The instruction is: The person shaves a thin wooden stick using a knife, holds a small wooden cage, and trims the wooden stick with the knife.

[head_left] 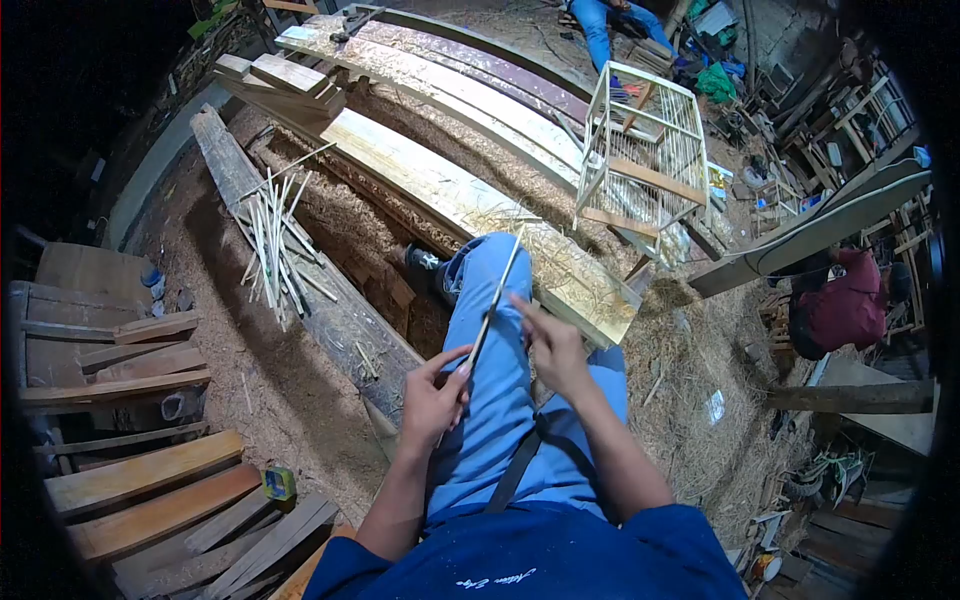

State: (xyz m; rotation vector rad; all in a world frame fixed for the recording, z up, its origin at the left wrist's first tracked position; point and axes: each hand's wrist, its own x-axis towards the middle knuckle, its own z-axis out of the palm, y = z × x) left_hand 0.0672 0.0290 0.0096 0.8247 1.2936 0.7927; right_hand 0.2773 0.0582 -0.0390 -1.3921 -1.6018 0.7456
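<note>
My left hand point(437, 403) pinches the lower end of a thin stick point(503, 277), which slants up and away over my raised knee. The stick is pale towards its far tip and looks darker near my fingers. My right hand point(556, 350) is just right of the stick, its index finger stretched towards it and the other fingers partly bent. I see nothing held in the right hand. A loose bundle of similar pale sticks point(275, 245) lies across a weathered plank point(345, 310) to the left.
A long pale beam point(430, 180) with shavings runs past my knees. On it, at right, stands a wooden-barred cage point(655, 190). Stacked boards point(150, 475) and a yellow-green tape measure point(279, 484) lie lower left. A person in maroon point(845, 305) crouches right; another's blue-trousered legs point(592, 30) show behind.
</note>
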